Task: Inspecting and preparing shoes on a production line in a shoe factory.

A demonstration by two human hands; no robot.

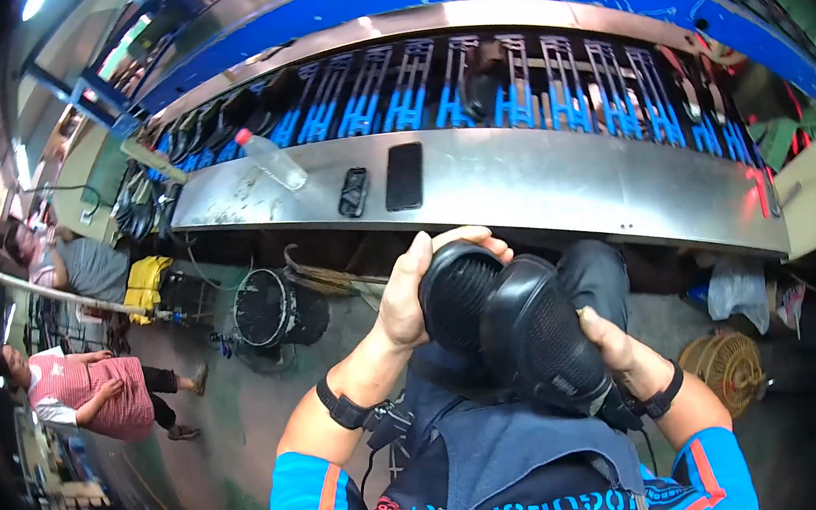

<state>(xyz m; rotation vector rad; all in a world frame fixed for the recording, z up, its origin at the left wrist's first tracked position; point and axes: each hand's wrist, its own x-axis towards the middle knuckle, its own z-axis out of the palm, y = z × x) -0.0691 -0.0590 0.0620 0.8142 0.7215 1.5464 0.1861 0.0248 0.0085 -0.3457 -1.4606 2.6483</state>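
Above my lap I hold a pair of black, shoe-like pieces side by side. My left hand [403,301] is wrapped around the outer side and top of the left black shoe [455,300], whose rounded rim surrounds a dark, textured hollow. The right black shoe [543,335] has a glossy rounded end and a finely dotted surface, and it overlaps the left one. Against its outer side presses the thumb of my right hand [614,344]; the other fingers are hidden behind it. Both wrists wear black bands with cables.
A steel ledge [511,183] runs ahead, carrying a phone [404,177], a small black device [353,193] and a red-capped bottle [271,158]. Beyond it stand blue-and-metal racks [405,94]. A black bucket [265,307] and a woven basket [722,375] are on the floor. Two people are at left.
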